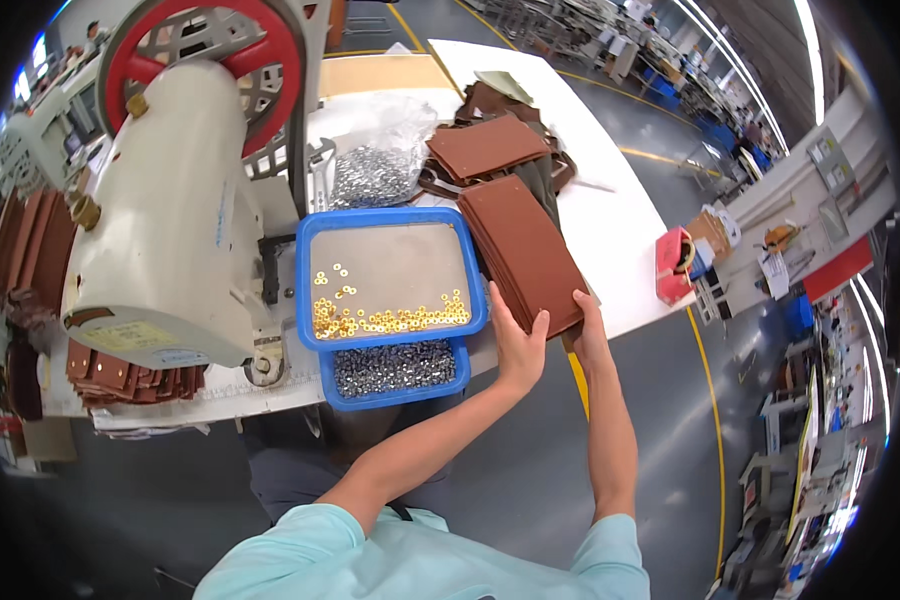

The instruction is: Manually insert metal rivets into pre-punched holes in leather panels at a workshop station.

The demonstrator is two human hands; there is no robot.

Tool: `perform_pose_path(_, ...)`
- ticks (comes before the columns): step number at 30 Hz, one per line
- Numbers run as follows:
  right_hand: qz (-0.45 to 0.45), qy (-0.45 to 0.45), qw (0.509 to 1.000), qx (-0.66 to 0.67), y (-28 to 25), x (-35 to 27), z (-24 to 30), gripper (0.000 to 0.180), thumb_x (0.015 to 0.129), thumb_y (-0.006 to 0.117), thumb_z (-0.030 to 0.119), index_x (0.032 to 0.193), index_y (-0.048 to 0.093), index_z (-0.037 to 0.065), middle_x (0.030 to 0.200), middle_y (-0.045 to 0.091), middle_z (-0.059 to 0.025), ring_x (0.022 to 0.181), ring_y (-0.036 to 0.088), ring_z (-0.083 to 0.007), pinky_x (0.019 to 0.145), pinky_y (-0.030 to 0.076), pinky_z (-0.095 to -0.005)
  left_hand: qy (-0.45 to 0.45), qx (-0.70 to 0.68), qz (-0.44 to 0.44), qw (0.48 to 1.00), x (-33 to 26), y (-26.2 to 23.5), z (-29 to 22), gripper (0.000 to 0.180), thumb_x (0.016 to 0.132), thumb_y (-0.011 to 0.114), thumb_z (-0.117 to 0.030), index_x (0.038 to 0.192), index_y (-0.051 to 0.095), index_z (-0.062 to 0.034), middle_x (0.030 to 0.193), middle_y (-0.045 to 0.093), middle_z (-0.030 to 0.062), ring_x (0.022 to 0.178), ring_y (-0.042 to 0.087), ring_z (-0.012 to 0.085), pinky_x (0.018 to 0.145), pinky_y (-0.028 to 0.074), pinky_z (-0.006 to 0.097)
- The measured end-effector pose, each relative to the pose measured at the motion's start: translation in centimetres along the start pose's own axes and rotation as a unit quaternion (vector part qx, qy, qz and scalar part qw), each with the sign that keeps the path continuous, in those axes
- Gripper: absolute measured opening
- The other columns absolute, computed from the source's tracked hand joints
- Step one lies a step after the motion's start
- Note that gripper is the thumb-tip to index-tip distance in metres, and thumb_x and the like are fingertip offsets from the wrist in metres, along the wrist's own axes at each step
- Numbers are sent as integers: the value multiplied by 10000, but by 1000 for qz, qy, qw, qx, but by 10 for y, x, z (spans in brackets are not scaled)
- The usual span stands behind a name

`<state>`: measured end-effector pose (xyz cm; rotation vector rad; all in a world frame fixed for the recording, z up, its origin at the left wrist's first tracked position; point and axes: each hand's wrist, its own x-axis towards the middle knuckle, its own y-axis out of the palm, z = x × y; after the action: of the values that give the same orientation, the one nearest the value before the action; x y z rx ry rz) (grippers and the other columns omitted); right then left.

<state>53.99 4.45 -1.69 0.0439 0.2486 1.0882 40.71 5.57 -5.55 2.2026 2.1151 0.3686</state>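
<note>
My left hand [518, 346] presses against the near left side of a stack of brown leather panels [526, 250], its thumb raised at the near edge. At the near right corner, my right hand [590, 335] grips the same stack, with part of its fingers hidden beneath or behind it. The stack lies slanted on the white table [610, 215], its near end at the front edge. Just left of it is a blue tray [478, 290] with gold-coloured ring-shaped eyelets [395, 318]. Partly under that sits a second blue tray [400, 400] full of small silvery metal parts [395, 368].
A cream press machine [165, 215] with a red-rimmed wheel [288, 60] stands left. Behind the trays lie a clear bag of metal parts [375, 170] and a wrench [320, 175]. More brown panels [490, 147] lie beyond the stack; others [130, 378] sit beside the machine. A red box [674, 265] is right.
</note>
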Motion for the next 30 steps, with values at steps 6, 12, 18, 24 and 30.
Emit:
perform_pose_path(6,0,49,963,-266,-24,1,18,742,901,702,420,1453,504,-35,1322,622,-152,1197,602,-240,972,491,-362,-38,3,84,996,1,-24,-22,915,944,664,-139,1608,68,67,1647,158,303,1536,198,421,1265,189,448)
perform_pose_path(12,-55,-236,708,-663,84,-13,51,972,735,824,549,1502,474,65,1567,402,-262,1378,483,-433,1123,425,-516,-26,103,154,982,-17,-49,-28,889,921,696,-133,1613,166,39,1669,102,329,1571,162,395,1245,246,422)
perform_pose_path(18,-64,-178,684,-705,87,5,40,1033,670,850,554,1513,466,97,1551,409,-266,1343,499,-458,1104,440,-536,25,141,295,945,-75,-168,-69,731,917,723,-153,1550,375,-44,1605,333,241,1363,514,361,1118,446,422)
perform_pose_path(24,-15,-149,763,-629,67,15,50,1052,665,845,585,1505,481,67,1404,560,-233,1297,561,-391,1063,486,-460,-174,169,289,926,-124,-284,-60,632,926,730,-129,1499,471,-68,1489,523,172,1159,675,239,989,547,358)
perform_pose_path(30,-43,-126,732,-668,83,-5,66,1019,665,865,497,1509,483,74,1508,502,-220,1371,508,-375,1096,469,-472,-214,177,252,927,-135,-323,-68,563,941,713,-104,1467,515,-73,1368,634,137,1120,689,204,959,553,323)
